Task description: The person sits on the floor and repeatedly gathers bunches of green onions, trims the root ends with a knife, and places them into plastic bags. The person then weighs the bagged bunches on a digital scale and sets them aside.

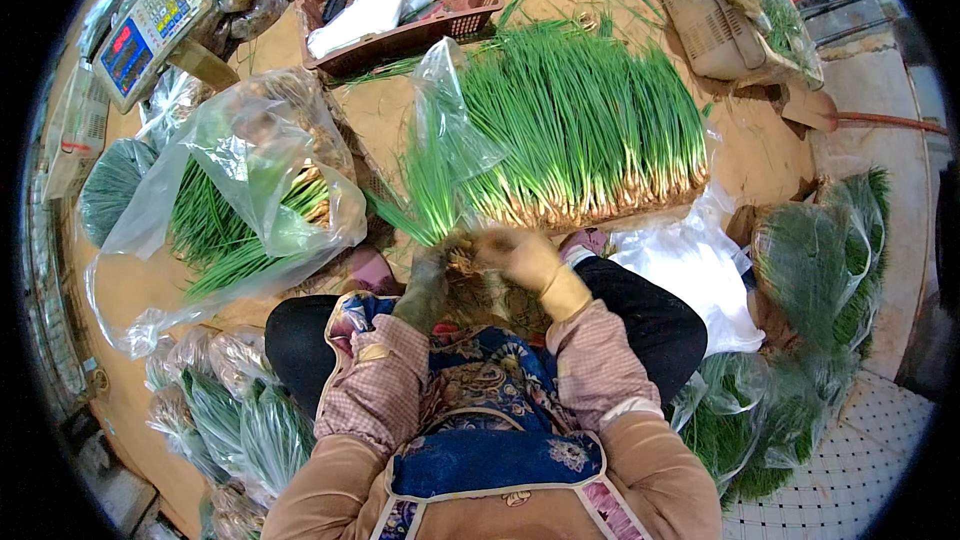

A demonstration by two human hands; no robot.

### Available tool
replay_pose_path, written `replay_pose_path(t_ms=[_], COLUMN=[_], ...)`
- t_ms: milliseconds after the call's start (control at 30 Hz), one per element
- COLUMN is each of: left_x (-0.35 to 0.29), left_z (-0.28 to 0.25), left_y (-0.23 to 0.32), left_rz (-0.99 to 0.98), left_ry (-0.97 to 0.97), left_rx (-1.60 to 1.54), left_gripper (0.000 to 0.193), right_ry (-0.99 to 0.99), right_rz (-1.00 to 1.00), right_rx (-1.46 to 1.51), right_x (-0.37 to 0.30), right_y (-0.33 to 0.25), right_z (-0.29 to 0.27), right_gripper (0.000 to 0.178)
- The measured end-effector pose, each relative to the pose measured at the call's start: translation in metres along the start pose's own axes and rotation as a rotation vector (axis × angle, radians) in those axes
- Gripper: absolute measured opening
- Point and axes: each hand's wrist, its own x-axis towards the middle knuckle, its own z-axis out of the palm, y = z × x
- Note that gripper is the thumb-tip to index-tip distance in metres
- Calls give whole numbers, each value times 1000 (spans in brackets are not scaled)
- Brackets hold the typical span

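Note:
My left hand (pixel 428 280), in a dark, soiled glove, is closed around the lower end of a small bunch of green onions (pixel 432 202). Their green leaves point away from me. Close beside it, at the brown roots (pixel 462 256), is my right hand (pixel 522 258) in a tan glove; motion smears its fingers, so I cannot tell whether they grip anything. Beyond both hands a wide row of green onions (pixel 590 120) lies with white ends toward me. A clear plastic bag (pixel 448 120) rests over the row's left end and partly covers the held bunch's leaves.
To the left, a large clear bag (pixel 150 190) holds more green onions, near a scale (pixel 155 30). A brown crate (pixel 400 55) stands at the back, a beige crate (pixel 710 35) at far right. White plastic (pixel 690 270) and bagged greens (pixel 820 270) lie to my right; bagged bundles (pixel 235 410) lie lower left.

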Motion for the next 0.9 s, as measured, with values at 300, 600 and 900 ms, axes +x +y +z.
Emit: replay_pose_path(t_ms=[300,600,900], left_x=[-1,25,30], left_z=[18,-9,-7], left_y=[6,-21,-28], left_rz=[249,16,-116], left_ry=[-9,-72,-218], left_rx=[139,104,-19], left_gripper=[23,16,26], right_ry=[420,546,361], right_rz=[561,423,185], right_rx=[-538,-464,-430], right_x=[56,62,32], right_y=[65,77,14], right_z=[-32,-26,27], right_gripper=[58,25,30])
